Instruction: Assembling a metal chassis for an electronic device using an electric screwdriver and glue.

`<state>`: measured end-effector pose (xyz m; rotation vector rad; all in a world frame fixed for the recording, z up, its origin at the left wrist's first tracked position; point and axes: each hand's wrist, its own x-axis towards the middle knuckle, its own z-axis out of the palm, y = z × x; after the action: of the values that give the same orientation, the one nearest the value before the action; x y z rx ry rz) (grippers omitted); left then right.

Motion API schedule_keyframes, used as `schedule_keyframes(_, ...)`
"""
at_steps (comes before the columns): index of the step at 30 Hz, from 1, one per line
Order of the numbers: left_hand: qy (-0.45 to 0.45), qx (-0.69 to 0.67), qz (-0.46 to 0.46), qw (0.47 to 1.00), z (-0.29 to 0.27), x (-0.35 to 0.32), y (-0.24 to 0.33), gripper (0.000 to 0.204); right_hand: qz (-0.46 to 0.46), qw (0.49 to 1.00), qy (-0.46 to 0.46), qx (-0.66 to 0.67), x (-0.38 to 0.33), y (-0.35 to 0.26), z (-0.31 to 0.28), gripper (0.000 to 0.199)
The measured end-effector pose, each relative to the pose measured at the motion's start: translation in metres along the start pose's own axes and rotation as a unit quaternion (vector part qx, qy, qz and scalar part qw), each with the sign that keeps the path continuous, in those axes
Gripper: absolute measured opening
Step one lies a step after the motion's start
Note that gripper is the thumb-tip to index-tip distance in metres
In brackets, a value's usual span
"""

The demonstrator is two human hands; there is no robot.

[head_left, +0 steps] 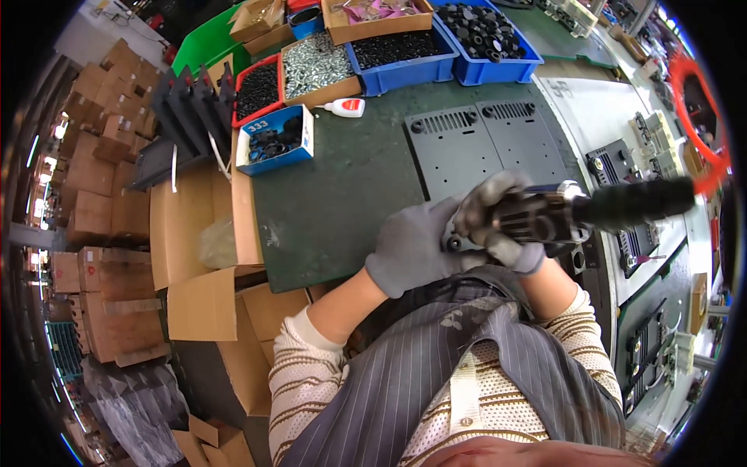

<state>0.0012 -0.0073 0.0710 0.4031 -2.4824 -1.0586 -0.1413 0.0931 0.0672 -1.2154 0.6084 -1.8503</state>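
Note:
My right hand [506, 226], in a grey glove, is closed around a black power screwdriver [634, 204], which lies nearly level with its rear end to the right. My left hand [412, 245], also gloved, meets it at the near edge of the table. The left fingers curl beside a small black round part [454, 244]; what they grip is mostly hidden by the right hand. Just beyond lie two dark grey metal panels [459, 156] side by side, with slots and black round feet at their far ends. The screwdriver's tip cannot be seen.
Blue bins [405, 68] of small black parts line the table's far side, beside a box of silver screws [315, 66]. A blue box [276, 148] and a white glue bottle [342, 107] stand nearer. A red coiled cord [692, 86] hangs right; cardboard boxes [202, 303] stand left.

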Motion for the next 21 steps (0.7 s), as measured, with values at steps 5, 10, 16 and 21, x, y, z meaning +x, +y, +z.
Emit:
schedule_keyframes(5, 0.038, 0.165, 0.109, 0.979, -0.025, 0.029, 0.0, 0.046, 0.015, 0.94, -0.132, -0.315, 0.024, -0.021, -0.016, 0.055)
schedule_keyframes(10, 0.042, 0.356, 0.156, 0.92, -0.029, 0.025, -0.036, 0.035, 0.39, 0.903, 0.092, 0.156, 0.004, -0.042, -0.031, 0.062)
schedule_keyframes(16, -0.078, 0.349, 0.196, 0.913, -0.03, 0.052, -0.058, 0.032, 0.564, 0.814, 0.058, 0.129, -0.007, 0.001, -0.037, 0.044)
schedule_keyframes(21, -0.026, 0.151, 0.024, 0.988, -0.098, 0.114, -0.104, 0.028, 0.485, 0.87, 0.087, -0.023, 0.008, -0.003, -0.044, 0.037)
